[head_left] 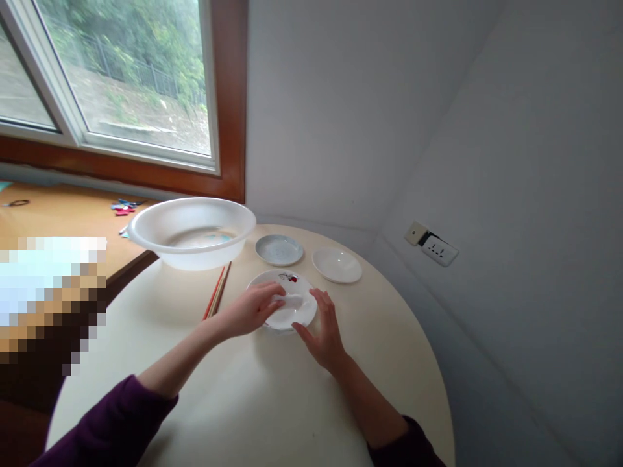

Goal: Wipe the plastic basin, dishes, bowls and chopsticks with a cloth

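Observation:
A white plate (304,314) with a red printed motif near its far rim lies on the round table (272,402). Over its middle, my left hand (257,308) is closed, thumb and fingers pinching a small white thing (293,300) whose kind I cannot make out. My right hand (325,331) grips the plate's right side, thumb at the near rim and fingers at the far right edge. Behind the plate sit a pale bluish plate (279,250) and a plain white shallow dish (337,265).
A large translucent basin (209,258) stands at the back left. Several chopsticks (217,292), red and brown, lie beside it. On the wooden desk (73,214) are scissors (19,203) and small coloured items (124,207). A wall borders the table's right side, with a socket (439,250).

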### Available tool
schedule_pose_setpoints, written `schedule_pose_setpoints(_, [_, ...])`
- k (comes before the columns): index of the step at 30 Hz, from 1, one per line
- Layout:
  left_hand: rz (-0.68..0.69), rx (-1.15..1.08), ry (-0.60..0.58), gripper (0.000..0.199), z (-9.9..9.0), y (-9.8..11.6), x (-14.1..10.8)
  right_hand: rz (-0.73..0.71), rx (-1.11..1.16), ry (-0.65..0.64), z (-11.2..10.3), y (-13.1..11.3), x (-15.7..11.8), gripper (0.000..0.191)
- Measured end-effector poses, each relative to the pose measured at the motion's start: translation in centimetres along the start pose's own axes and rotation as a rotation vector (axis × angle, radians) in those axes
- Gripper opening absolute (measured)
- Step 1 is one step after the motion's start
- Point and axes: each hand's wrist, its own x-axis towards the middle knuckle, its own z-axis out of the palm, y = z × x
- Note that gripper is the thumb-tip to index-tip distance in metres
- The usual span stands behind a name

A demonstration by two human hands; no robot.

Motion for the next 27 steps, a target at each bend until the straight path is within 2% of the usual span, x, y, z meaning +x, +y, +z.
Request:
schedule_pose_setpoints(3, [0.113, 0.082, 0.041, 0.018, 1.7, -0.3, -1.4, -0.024, 0.065, 0.014, -0.4, -0.6, 0.3, 0.059])
schedule_pose_setpoints(8, [0.215, 0.154, 0.174, 0.019, 3.9, -0.9, -3.2, -0.092, 0.187, -0.016, -0.5, -2.5, 0.5, 0.013])
schedule_pose_setpoints(13, [0.212, 0.116, 0.254, 0.018, 4.3, -0.9, -3.9, -0.083, 0.303, -0.066, -0.3, -3.0, 0.3, 0.014])
schedule_pose_setpoints(15, [0.132, 0.056, 0.346, 0.017, 4.1, -1.1, -4.2, -0.068, 0.277, -0.03, -0.4, -2.3, 0.2, 0.013])
schedule_pose_setpoints(19, [-0.109, -0.059, 0.647, 0.011, 3.8, -2.8, -4.4, 0.074, 0.099, 0.125, -0.9, 0.1, -0.1, 0.012])
schedule_pose_setpoints(21, [-0.197, -0.12, 0.741, 0.019, 3.9, -3.9, -4.3, 0.111, 0.076, 0.138, -1.0, 1.1, -0.2, 0.015])
schedule_pose_setpoints(24, [-0.368, -0.288, 0.751, 0.034, 4.1, -4.8, -4.0, 0.087, 0.09, 0.041, -0.9, 1.5, -0.3, 0.021])
schedule_pose_setpoints(27, [-0.595, -0.505, 0.687, 0.047, 4.2, -4.6, -3.6, 0.033, 0.091, -0.142, -0.5, 0.8, -0.2, 0.043])
